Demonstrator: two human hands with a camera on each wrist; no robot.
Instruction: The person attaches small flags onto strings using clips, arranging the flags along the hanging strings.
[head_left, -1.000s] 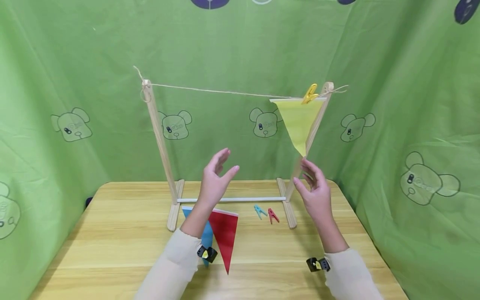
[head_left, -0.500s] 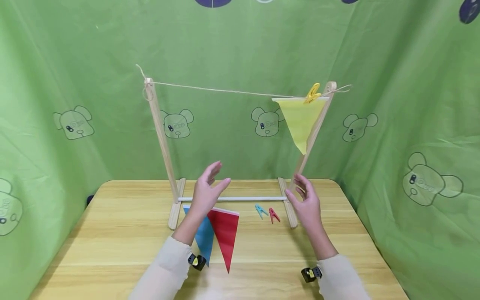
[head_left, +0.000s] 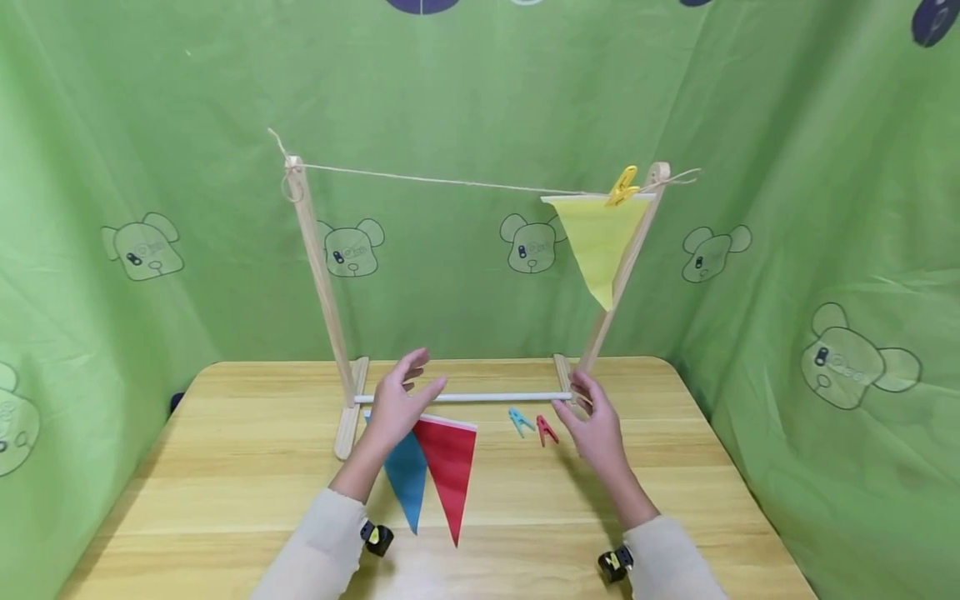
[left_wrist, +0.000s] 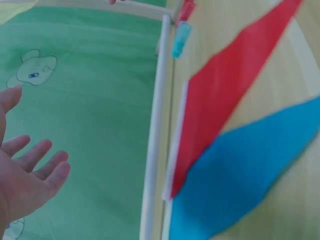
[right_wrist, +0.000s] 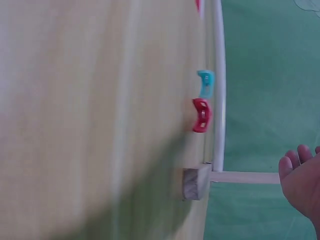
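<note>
Hovering empty, with fingers loosely spread on left hand (head_left: 397, 406) and right hand (head_left: 596, 423) alike — best to pinch the red triangular cloth flag (head_left: 450, 471), flat on the wooden table (head_left: 225, 483), by its white edge (head_left: 450, 422).

Bear-head prints (head_left: 152, 252) on the green curtain (head_left: 465, 92) carry lettering (head_left: 846, 362), seemingly too blurred to read.

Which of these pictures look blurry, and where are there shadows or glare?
Head view: fairly crisp, with a pale sheen on the table near the picture's bottom edge and a soft shadow below the right hand; left wrist view: hazy, the red flag and blue flag soft-edged; right wrist view: also soft, the red peg and blue peg blurred, a broad dark shadow across the table.
</note>
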